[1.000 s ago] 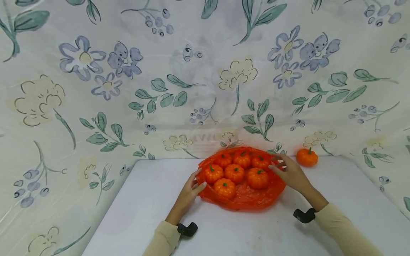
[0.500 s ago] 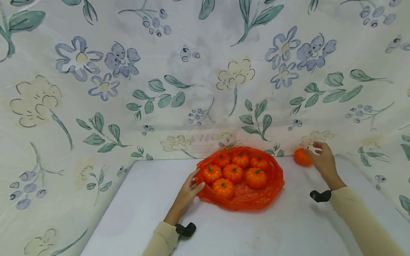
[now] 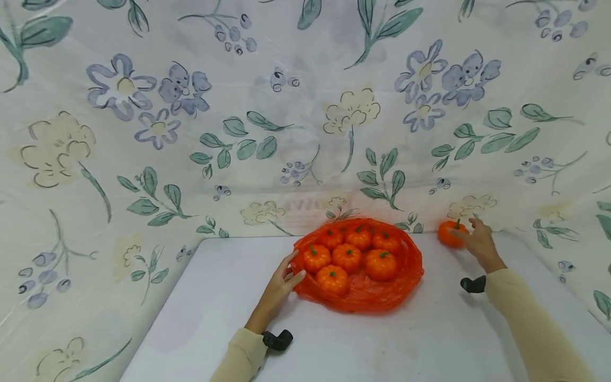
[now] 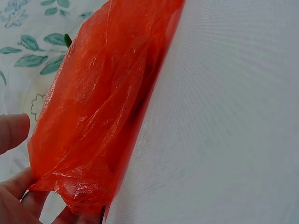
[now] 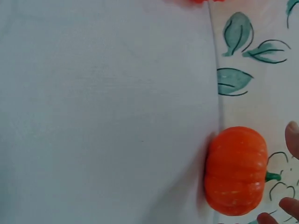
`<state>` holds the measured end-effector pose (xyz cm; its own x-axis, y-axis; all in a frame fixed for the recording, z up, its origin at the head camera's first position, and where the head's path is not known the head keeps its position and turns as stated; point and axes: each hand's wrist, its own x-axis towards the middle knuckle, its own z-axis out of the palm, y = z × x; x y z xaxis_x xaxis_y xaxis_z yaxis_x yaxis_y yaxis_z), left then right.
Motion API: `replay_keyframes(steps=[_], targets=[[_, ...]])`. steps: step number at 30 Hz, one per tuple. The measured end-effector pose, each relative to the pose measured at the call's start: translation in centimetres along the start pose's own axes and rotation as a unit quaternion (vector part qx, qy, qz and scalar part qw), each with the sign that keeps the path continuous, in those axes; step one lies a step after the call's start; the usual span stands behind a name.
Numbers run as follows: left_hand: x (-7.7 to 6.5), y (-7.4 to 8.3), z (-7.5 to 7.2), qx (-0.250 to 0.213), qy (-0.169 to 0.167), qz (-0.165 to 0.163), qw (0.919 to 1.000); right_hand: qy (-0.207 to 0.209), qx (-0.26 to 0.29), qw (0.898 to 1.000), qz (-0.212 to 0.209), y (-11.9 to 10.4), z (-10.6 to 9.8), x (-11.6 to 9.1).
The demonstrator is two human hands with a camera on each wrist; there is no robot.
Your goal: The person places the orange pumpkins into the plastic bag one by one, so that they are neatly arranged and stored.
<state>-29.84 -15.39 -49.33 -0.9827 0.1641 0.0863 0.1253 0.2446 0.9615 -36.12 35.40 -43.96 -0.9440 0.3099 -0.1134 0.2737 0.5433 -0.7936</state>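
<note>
A red plastic bag (image 3: pixel 382 300) lies spread wide on the table, with several small orange pumpkins (image 3: pixel 347 258) with green stems inside it. My left hand (image 3: pixel 277 289) rests against the bag's left side; its thumb stands apart from the fingers (image 4: pixel 35 200), which touch the plastic in the left wrist view. At the back right, my right hand (image 3: pixel 479 245) is beside a lone pumpkin (image 5: pixel 236 171), thumb and fingers spread. In the right wrist view its fingertips (image 5: pixel 290 205) show near the stem, apart from the pumpkin.
The white table (image 3: pixel 191 318) ends at the back against a floral-printed sheet (image 3: pixel 305 132). That lone pumpkin stands right at this back edge. Each wrist wears a small black camera (image 3: pixel 278 340).
My right hand has left the bag's right side and moved right to the lone pumpkin, its fingers now lower beside it. My left hand has stayed at the bag.
</note>
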Motion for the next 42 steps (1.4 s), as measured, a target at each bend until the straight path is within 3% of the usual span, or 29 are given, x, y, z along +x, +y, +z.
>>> replay_keyframes(steps=[9,27,35,42], targets=[[-0.2,0.0,0.1,-0.013,-0.007,0.001,0.9999,-0.025,-0.040,0.998,0.034,0.9,1.0,0.7],[-0.4,0.0,-0.2,-0.020,-0.007,0.003,0.9998,-0.005,-0.033,0.999,0.005,1.3,1.9,0.8],[-0.4,-0.1,0.0,-0.021,-0.016,0.004,0.9996,0.001,-0.027,0.999,-0.017,2.2,1.0,0.3],[-0.5,0.1,-0.2,-0.007,-0.002,0.005,1.0000,0.016,-0.027,0.999,-0.042,0.2,0.7,-0.9]])
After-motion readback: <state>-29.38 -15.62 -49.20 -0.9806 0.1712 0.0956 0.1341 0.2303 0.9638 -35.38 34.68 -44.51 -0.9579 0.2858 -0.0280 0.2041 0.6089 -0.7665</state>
